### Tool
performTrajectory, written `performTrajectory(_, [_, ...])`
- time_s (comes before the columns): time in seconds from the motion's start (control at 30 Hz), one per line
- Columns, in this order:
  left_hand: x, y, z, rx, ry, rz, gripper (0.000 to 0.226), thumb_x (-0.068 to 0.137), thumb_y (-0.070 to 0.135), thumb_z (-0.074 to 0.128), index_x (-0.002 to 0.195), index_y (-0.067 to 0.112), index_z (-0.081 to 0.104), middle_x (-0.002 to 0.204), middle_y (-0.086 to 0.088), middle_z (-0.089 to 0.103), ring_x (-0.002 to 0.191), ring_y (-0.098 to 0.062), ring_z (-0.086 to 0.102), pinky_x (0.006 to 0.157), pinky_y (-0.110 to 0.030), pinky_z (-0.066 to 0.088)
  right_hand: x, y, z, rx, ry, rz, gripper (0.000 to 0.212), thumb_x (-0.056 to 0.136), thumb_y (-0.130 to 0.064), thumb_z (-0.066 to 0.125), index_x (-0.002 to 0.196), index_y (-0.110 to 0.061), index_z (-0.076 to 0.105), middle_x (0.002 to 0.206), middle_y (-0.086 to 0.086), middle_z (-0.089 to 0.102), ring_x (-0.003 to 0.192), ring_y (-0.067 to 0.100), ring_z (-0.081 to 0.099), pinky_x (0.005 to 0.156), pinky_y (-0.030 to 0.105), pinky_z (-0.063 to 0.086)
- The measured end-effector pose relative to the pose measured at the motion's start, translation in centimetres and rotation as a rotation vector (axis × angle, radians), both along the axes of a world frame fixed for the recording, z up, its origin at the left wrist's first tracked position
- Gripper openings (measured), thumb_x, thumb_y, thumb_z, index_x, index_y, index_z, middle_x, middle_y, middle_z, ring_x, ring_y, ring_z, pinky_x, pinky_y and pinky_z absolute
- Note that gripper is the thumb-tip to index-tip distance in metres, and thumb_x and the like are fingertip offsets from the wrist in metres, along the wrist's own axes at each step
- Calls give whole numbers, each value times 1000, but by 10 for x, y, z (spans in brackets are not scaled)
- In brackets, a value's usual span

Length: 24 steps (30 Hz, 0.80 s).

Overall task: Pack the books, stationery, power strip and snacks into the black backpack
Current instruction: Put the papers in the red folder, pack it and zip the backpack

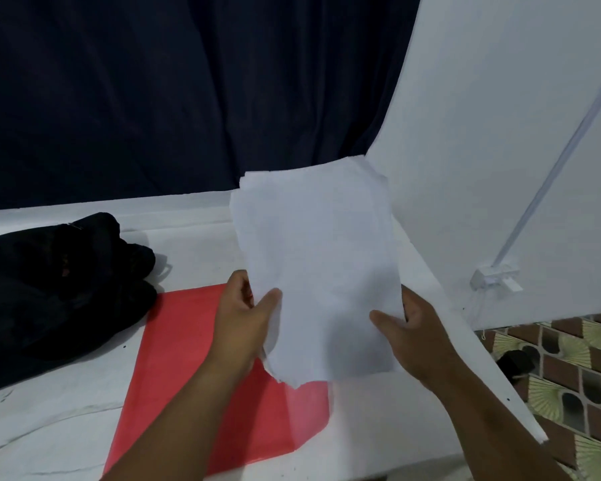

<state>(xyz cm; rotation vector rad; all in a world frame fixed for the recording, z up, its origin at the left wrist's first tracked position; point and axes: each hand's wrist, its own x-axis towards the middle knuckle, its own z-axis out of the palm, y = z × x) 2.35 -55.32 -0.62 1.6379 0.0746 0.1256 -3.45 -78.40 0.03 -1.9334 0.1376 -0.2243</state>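
Observation:
I hold a stack of white paper sheets point(316, 269) upright above the table, its top edge tilted away from me. My left hand point(243, 321) grips its lower left edge with the thumb on the front. My right hand point(413, 331) grips the lower right edge the same way. The black backpack point(59, 286) lies slumped on the table at the left, apart from both hands. Under my forearms a red sheet point(195, 376) lies flat on the white table point(66, 421).
A dark blue curtain point(188, 92) hangs behind the table. A white wall point(500, 133) with a cable conduit and small white box point(497, 277) stands at the right. The table's right edge drops to a patterned tile floor point(569, 376).

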Motion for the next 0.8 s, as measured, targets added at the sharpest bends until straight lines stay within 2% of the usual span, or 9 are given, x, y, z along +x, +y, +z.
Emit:
performTrajectory(0.07, [-1,-21,18,29,-132,-17,16,90,7,66,94,19,57,82,5,63,72,-12,59,70,-33,51,0,-9,9,-78,-105,-69,27,88,-7,64,99,-32,64,90,-26,70,84,-6,65,66,6,48])
performTrajectory(0.2, [-2,-67,31,77,-304,-38,28,93,7,62,98,30,47,85,12,63,77,-5,62,69,-22,50,-6,-21,10,-185,-305,-266,36,91,-6,62,123,-17,52,98,-25,63,91,-17,58,73,0,43])
performTrajectory(0.33, [-4,-95,15,88,-300,-90,42,90,10,69,119,25,43,100,22,67,94,1,66,77,-19,55,-18,-33,0,-169,-284,-332,42,89,-9,69,119,-25,45,98,-31,55,86,-28,54,69,-5,40])
performTrajectory(0.4, [-8,-102,6,90,-287,-117,54,89,12,72,126,34,40,111,20,65,100,4,65,79,-16,55,-24,-39,-3,-133,-276,-358,48,87,-12,72,122,-26,42,101,-32,51,89,-32,50,70,-7,38])
performTrajectory(0.47, [-11,-107,1,72,-302,-110,55,88,11,73,120,44,42,108,19,69,100,2,67,77,-16,54,-28,-46,-6,-115,-307,-403,49,88,-9,70,122,-26,39,105,-32,49,93,-32,49,72,-6,38])
performTrajectory(0.57, [-14,-114,3,93,-331,-99,41,89,12,73,107,40,49,97,25,69,90,6,67,68,-11,51,-31,-53,-9,-105,-345,-436,37,91,-5,65,119,-19,45,100,-25,57,92,-23,57,69,0,45])
performTrajectory(0.63, [-15,-119,5,97,-339,-91,37,89,13,72,101,39,49,93,20,67,86,9,65,65,-9,50,-31,-56,-9,-92,-356,-438,32,93,-5,62,118,-17,46,99,-23,58,91,-21,58,68,1,46])
performTrajectory(0.73, [-14,-123,-1,69,-318,-103,37,93,15,69,112,36,45,106,17,64,92,10,64,70,-9,51,-30,-59,-14,-78,-288,-392,28,98,-8,55,119,-22,42,101,-26,56,91,-27,53,72,-3,40])
performTrajectory(0.8, [-16,-123,-10,64,-274,-130,40,94,13,67,122,27,41,108,15,64,93,10,64,70,-8,50,-32,-58,-23,-121,-218,-361,32,100,-10,52,129,-20,40,107,-34,47,95,-35,45,78,-8,32])
